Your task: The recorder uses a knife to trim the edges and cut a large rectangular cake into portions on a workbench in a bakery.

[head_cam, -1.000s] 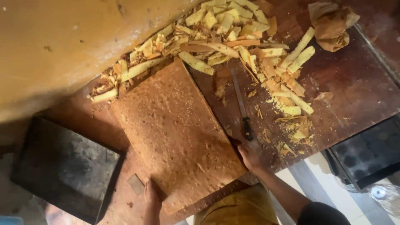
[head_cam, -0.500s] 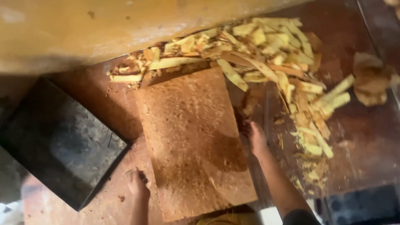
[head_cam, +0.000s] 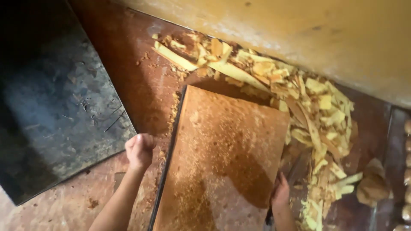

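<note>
A reddish-brown bench (head_cam: pixel 141 85) meets a yellow wall (head_cam: pixel 299 34), pale trimmings (head_cam: pixel 308 107) heaped at two o'clock. The left hand (head_cam: pixel 139 149), fisted, and the right hand (head_cam: pixel 280 192), fingers pressed together, flank a crumb-dusted brown slab (head_cam: pixel 222 158).

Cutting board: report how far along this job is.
Done: a heap of pale cut strips lies along the wall beyond the board. In hand: the left hand and right hand grip the long edges of the crumb-dusted cutting board. Left: crumbs cover the board and scraps litter the brown table by the right hand.
</note>
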